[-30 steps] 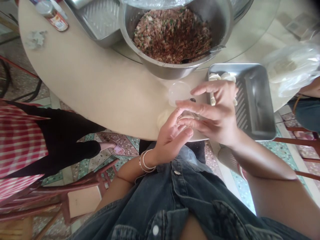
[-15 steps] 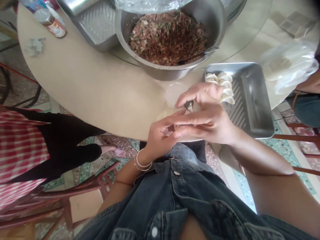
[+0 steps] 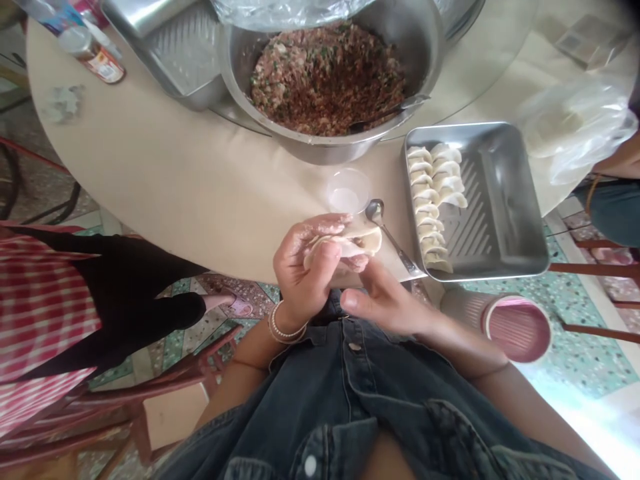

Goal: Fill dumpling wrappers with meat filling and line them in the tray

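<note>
My left hand (image 3: 303, 270) is closed around a pale, folded dumpling wrapper (image 3: 357, 239) at the near edge of the round table (image 3: 175, 173). My right hand (image 3: 385, 300) sits just below and to the right, its fingers pinching the wrapper's underside. A metal spoon (image 3: 387, 233) lies on the table beside the wrapper. A small clear plastic cup (image 3: 347, 190) stands just beyond it. To the right, a steel tray (image 3: 500, 200) holds two rows of several folded dumplings (image 3: 433, 200). A large steel bowl (image 3: 425, 47) of minced meat filling (image 3: 325, 77) stands further back.
Another steel tray (image 3: 185, 47) and a spice jar (image 3: 97, 57) stand at the table's back left, with a crumpled tissue (image 3: 60, 103) near them. A plastic bag (image 3: 575, 127) lies at right. A pink cup-like container (image 3: 515, 327) sits below the tray. A person in black sits at left (image 3: 115, 280).
My right hand has dropped from above the tray to below the wrapper, uncovering the dumpling rows and the spoon. My left hand now holds the folded wrapper higher.
</note>
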{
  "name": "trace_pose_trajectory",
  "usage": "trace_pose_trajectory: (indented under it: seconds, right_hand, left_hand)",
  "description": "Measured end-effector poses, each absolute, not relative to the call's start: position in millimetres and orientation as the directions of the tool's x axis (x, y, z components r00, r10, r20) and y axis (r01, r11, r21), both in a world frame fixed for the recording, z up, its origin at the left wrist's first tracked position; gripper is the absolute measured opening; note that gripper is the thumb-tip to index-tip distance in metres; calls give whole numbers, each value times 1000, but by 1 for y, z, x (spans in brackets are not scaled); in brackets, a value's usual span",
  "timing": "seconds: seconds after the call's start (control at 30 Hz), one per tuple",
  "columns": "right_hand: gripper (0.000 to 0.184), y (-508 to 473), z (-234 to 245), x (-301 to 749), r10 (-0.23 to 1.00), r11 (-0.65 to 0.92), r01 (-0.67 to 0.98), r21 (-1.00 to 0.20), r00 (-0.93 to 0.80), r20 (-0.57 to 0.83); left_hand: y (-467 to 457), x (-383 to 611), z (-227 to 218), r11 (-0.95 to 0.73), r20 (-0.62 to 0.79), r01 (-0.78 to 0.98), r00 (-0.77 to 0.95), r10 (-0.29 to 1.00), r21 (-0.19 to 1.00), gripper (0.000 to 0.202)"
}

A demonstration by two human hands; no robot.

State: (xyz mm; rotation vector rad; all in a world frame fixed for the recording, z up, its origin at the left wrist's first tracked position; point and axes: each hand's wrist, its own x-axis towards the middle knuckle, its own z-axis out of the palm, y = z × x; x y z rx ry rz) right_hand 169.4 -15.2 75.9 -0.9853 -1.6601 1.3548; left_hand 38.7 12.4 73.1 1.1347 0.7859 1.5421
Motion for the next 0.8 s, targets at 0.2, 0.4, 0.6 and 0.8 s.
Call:
trace_pose_trajectory:
  seconds: [0.2, 0.4, 0.6, 0.8]
  right_hand:
    - [84, -17, 78, 163, 914, 172, 35, -985, -379, 146]
    - [78, -13, 83, 164, 912, 361, 287, -887, -310, 270]
    - [60, -12, 84, 165, 909, 415, 479, -774, -248, 334]
    - [52, -11, 85, 167, 906, 413, 609, -677, -196, 376]
  left_hand:
    - [14, 41, 73, -334, 329, -198, -58, 942, 921, 10]
    - [13, 40, 75, -374, 370, -42, -73, 926, 926, 9]
    - [14, 42, 75, -290, 275, -243, -93, 957, 926, 25]
    - [17, 38, 71, 118, -5, -390, 279, 960, 913, 34]
